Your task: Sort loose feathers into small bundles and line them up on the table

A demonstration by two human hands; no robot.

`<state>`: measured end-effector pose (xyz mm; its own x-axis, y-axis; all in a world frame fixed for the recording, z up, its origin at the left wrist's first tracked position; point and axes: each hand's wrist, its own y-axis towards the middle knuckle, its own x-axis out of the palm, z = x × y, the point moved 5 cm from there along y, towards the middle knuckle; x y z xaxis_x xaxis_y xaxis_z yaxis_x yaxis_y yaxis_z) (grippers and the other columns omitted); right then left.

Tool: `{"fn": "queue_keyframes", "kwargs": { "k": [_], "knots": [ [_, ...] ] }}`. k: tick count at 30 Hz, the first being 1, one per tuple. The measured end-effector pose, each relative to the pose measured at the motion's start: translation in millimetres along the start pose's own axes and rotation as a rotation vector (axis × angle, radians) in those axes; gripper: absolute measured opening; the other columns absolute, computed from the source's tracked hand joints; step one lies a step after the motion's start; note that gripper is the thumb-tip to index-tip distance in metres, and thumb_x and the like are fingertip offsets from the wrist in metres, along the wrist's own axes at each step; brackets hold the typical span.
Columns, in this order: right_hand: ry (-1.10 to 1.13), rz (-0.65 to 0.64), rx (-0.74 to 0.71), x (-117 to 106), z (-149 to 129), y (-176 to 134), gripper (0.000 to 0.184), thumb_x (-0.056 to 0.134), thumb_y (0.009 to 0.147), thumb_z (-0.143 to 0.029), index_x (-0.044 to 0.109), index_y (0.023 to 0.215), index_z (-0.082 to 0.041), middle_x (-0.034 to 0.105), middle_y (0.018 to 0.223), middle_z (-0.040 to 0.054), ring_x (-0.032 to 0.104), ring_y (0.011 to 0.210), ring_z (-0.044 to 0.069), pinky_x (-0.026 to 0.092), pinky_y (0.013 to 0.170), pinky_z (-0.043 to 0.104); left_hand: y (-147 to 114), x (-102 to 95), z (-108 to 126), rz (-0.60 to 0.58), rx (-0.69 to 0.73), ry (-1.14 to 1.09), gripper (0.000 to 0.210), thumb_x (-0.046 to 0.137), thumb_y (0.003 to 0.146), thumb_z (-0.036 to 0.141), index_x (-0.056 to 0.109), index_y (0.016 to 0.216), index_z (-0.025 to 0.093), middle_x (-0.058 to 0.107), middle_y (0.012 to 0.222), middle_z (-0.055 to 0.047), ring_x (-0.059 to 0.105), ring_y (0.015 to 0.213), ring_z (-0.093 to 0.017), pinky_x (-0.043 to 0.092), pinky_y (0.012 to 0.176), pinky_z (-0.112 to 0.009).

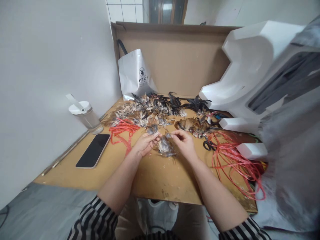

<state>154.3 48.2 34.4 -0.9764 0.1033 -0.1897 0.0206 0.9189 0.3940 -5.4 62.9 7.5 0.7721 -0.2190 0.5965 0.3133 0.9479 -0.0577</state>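
Note:
My left hand [147, 144] is closed in a pinch on a small bunch of brown feathers [152, 128], which stick up past the fingertips. Just across from it, my right hand [184, 143] has its thumb and finger pressed together at what looks like a feather; the tips are too small to make out fully. Between and below both hands lies a little heap of grey-brown feathers [165, 147] on the table. Behind them spreads a long pile of brown, speckled and black feathers [147, 111]. Another brown bundle of feathers [193, 125] lies beyond my right hand.
Red plastic strings [123, 128] lie at left, with more red strings [232, 156] at right by black scissors [209, 144]. A phone [93, 151], a lidded cup [86, 116], a white bag [135, 75] and white foam [250, 63] stand around the tabletop [170, 181].

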Motion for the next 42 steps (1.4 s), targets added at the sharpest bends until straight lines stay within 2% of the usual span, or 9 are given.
{"fn": "queue_keyframes", "kwargs": {
  "k": [3, 7, 11, 16, 19, 24, 26, 36, 42],
  "knots": [
    [0.166, -0.176, 0.223, 12, 8, -4, 0.021, 0.061, 0.066, -0.036, 0.061, 0.072, -0.015, 0.055, 0.059, -0.0003, 0.043, 0.049, 0.008, 0.034, 0.049, 0.022, 0, -0.7, 0, -0.005, -0.004, -0.025, 0.012, 0.066, 0.063, 0.014, 0.065, 0.074, 0.007, 0.063, 0.068, -0.006, 0.053, 0.054, -0.004, 0.043, 0.050, -0.011],
    [0.406, -0.453, 0.498, 32, 14, -17, 0.027, 0.063, 0.063, -0.039, 0.057, 0.066, -0.013, 0.048, 0.050, -0.0039, 0.028, 0.037, 0.002, 0.017, 0.037, 0.018, -1, 1.6, 0, -0.024, 0.007, -0.036, 0.012, 0.066, 0.063, 0.013, 0.065, 0.074, 0.007, 0.063, 0.071, -0.005, 0.054, 0.056, -0.004, 0.044, 0.053, -0.011],
    [0.605, -0.625, 0.604, 45, 12, -27, 0.027, 0.063, 0.065, -0.037, 0.059, 0.071, -0.011, 0.044, 0.051, -0.0046, 0.022, 0.036, 0.000, 0.010, 0.036, 0.017, -5, 8.6, -2, -0.097, -0.015, 0.011, 0.017, 0.065, 0.065, 0.020, 0.064, 0.077, 0.007, 0.060, 0.061, -0.003, 0.055, 0.052, -0.007, 0.045, 0.053, -0.018],
    [0.742, -0.687, 0.659, 49, 11, -31, 0.023, 0.064, 0.066, -0.031, 0.058, 0.075, -0.011, 0.033, 0.047, -0.0080, 0.019, 0.037, 0.000, 0.009, 0.036, 0.015, -7, 11.8, -4, -0.114, -0.035, 0.071, 0.020, 0.065, 0.066, 0.024, 0.064, 0.077, 0.008, 0.059, 0.058, -0.002, 0.055, 0.050, -0.008, 0.045, 0.055, -0.021],
    [0.759, -0.633, 0.641, 47, 9, -28, 0.019, 0.066, 0.064, -0.029, 0.057, 0.070, -0.013, 0.031, 0.046, -0.0086, 0.019, 0.037, 0.000, 0.011, 0.036, 0.015, -4, 7.6, -6, -0.065, -0.038, 0.077, 0.021, 0.066, 0.065, 0.023, 0.065, 0.081, 0.009, 0.061, 0.063, -0.003, 0.056, 0.056, -0.008, 0.045, 0.056, -0.019],
    [0.769, -0.296, 0.553, 32, 11, -15, 0.020, 0.068, 0.062, -0.029, 0.058, 0.071, -0.014, 0.039, 0.048, -0.0068, 0.022, 0.039, 0.001, 0.013, 0.036, 0.015, -1, 1.2, -15, 0.002, -0.079, 0.125, 0.024, 0.067, 0.064, 0.023, 0.065, 0.082, 0.008, 0.064, 0.074, -0.006, 0.056, 0.058, -0.007, 0.042, 0.049, -0.014],
    [0.758, -0.233, 0.539, 31, 13, -13, 0.021, 0.068, 0.061, -0.029, 0.058, 0.069, -0.013, 0.046, 0.053, -0.0045, 0.025, 0.040, 0.001, 0.014, 0.036, 0.015, -1, 3.2, -19, -0.023, -0.106, 0.149, 0.025, 0.067, 0.064, 0.024, 0.065, 0.083, 0.008, 0.064, 0.076, -0.007, 0.056, 0.056, -0.006, 0.042, 0.049, -0.014],
    [0.716, -0.133, 0.566, 42, 26, -18, 0.027, 0.071, 0.055, -0.035, 0.056, 0.066, -0.015, 0.048, 0.048, -0.0049, 0.034, 0.039, 0.003, 0.018, 0.035, 0.015, -3, 7.6, -27, -0.037, -0.153, 0.200, 0.024, 0.068, 0.063, 0.027, 0.065, 0.075, 0.006, 0.064, 0.066, -0.008, 0.054, 0.052, -0.006, 0.040, 0.048, -0.015],
    [0.686, -0.082, 0.575, 41, 28, -18, 0.027, 0.072, 0.054, -0.033, 0.055, 0.067, -0.015, 0.051, 0.048, -0.0044, 0.036, 0.038, 0.003, 0.019, 0.035, 0.015, -3, 7.9, -24, -0.024, -0.101, 0.267, 0.025, 0.068, 0.062, 0.029, 0.064, 0.072, 0.007, 0.062, 0.063, -0.006, 0.051, 0.048, -0.005, 0.037, 0.045, -0.015]
  ]
}}
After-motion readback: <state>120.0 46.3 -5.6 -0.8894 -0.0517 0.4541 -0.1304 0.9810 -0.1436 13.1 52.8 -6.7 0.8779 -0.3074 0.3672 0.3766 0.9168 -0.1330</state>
